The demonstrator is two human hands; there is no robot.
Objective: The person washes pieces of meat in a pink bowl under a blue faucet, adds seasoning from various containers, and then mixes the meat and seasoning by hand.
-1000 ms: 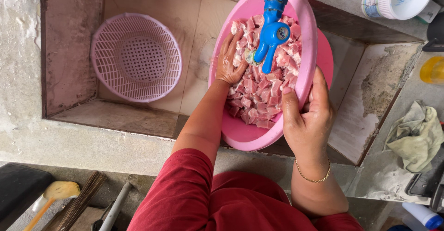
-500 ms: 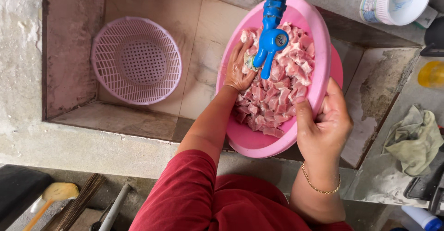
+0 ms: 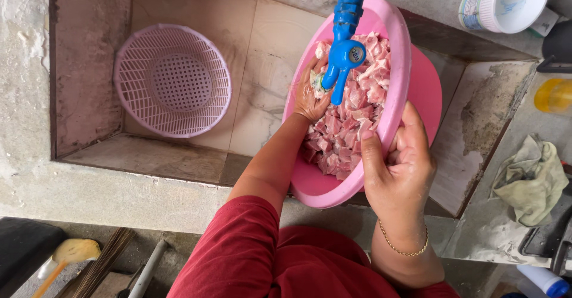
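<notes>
A pink plastic bowl (image 3: pixel 325 192) is tilted in the sink, full of raw pink meat pieces (image 3: pixel 357 122). A blue tap (image 3: pixel 344 47) hangs over the bowl. My left hand (image 3: pixel 307 99) is inside the bowl just under the tap's spout, fingers curled into the meat pieces. My right hand (image 3: pixel 400 168) grips the bowl's near right rim, thumb inside against the meat and fingers outside. A gold bracelet sits on that wrist.
A pink perforated basket (image 3: pixel 171 80) lies at the left of the tiled sink (image 3: pixel 256 95). On the right ledge are a white cup (image 3: pixel 503 3), a yellow object (image 3: pixel 554 95) and a crumpled greenish cloth (image 3: pixel 530 179). A concrete edge (image 3: pixel 119 196) runs along the front.
My left hand has shifted up through the meat toward the tap spout. My right hand has slid higher along the rim, and the bowl sits a little further right.
</notes>
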